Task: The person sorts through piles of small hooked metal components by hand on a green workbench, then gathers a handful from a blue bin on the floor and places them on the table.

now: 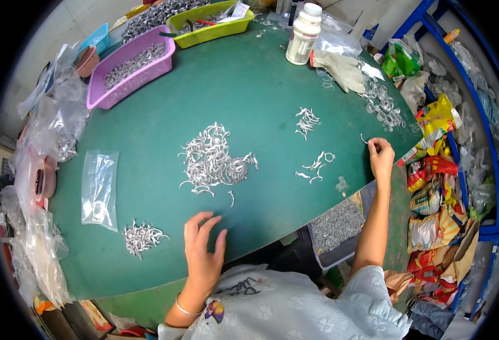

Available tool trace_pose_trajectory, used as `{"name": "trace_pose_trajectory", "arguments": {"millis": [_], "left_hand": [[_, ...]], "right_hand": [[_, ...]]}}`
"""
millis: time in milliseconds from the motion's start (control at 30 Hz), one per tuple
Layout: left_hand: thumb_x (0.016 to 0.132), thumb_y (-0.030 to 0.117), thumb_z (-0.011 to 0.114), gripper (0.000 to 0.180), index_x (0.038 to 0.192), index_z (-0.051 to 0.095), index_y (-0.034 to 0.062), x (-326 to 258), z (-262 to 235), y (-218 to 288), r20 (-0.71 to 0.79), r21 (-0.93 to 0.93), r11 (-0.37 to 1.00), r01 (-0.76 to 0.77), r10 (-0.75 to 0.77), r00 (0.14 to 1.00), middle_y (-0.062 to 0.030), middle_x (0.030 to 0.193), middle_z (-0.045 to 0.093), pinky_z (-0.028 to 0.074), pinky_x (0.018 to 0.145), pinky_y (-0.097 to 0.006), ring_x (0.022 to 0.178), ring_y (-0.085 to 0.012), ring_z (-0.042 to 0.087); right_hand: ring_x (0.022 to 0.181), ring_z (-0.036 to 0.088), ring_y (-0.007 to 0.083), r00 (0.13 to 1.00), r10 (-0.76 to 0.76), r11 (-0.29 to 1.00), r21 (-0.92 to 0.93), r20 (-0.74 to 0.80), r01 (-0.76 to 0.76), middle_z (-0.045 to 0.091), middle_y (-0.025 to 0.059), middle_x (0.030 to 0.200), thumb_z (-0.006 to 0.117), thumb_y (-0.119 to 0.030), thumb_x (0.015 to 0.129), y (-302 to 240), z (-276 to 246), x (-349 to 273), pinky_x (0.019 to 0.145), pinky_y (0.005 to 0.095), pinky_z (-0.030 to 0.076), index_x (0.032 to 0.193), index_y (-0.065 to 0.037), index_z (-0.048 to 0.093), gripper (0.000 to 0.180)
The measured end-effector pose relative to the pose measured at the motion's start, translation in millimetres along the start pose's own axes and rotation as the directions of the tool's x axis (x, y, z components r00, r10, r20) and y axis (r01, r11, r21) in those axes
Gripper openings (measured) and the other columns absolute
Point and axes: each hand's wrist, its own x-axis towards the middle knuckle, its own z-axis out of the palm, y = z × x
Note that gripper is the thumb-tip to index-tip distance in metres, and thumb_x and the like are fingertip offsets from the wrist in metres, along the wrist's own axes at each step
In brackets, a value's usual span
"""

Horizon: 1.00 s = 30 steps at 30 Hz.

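Observation:
My right hand (381,161) is near the table's right edge, fingertips pinched on a small curved silver metal piece (363,137). My left hand (203,243) hovers by the front edge with fingers apart and nothing in it. Just beyond its fingertips lies a single curved metal piece (231,199). The large pile of curved silver pieces (212,158) sits past that, mid-table. A smaller heap (143,238) rests left of my left hand. Between the big pile and my right hand are two loose groups, a farther one (306,122) and a nearer one (316,167) that includes a ring.
A clear plastic bag (99,190) lies at left on the green table (147,130). Purple (167,65) and yellow-green (207,35) baskets of metal parts stand at the back. A white bottle (304,34), a glove (340,69) and rings (383,105) occupy the far right, beside a blue rack (470,96).

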Motion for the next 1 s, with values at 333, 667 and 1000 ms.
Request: {"name": "trace_pose_trajectory", "arguments": {"millis": [333,667,1000], "left_hand": [[0.070,-0.008,0.063,0.032,0.100,0.058,0.0007,4.7,8.0,3.2,0.031,-0.052,0.999,-0.012,0.013,0.999,-0.0142,0.101,0.057,0.044,0.082,-0.033,0.092,-0.0287,0.056],[0.074,-0.008,0.063,0.032,0.105,0.057,-0.0022,16.7,10.5,18.0,0.204,-0.386,0.915,0.121,-0.044,0.978,-0.0119,0.097,0.059,0.046,0.079,-0.028,0.088,-0.0196,0.058],[0.081,-0.004,0.061,0.016,0.097,0.061,-0.0064,28.5,8.7,33.8,0.327,-0.871,0.342,0.352,-0.129,0.936,-0.0102,0.098,0.060,0.050,0.076,-0.024,0.086,-0.0118,0.058]], "right_hand": [[0.095,0.049,0.0248,0.881,-0.410,0.911,0.144,0.235,0.386,0.057,0.0068,0.096,0.068,-0.006,0.069,-81.4,10.9,-41.2,0.083,0.0355,0.035,0.088,-0.005,0.064,0.020],[0.077,0.056,0.0216,0.896,-0.403,0.846,0.449,0.186,0.288,0.062,0.0068,0.076,0.065,-0.003,0.073,-135.6,-4.2,-67.6,0.072,0.0316,0.037,0.074,-0.002,0.060,0.005],[0.075,0.055,0.0196,0.704,-0.612,0.585,0.805,0.360,0.098,0.063,0.0075,0.077,0.065,0.004,0.070,-202.3,-24.8,-113.9,0.073,0.0306,0.038,0.076,-0.001,0.062,0.009]]}}
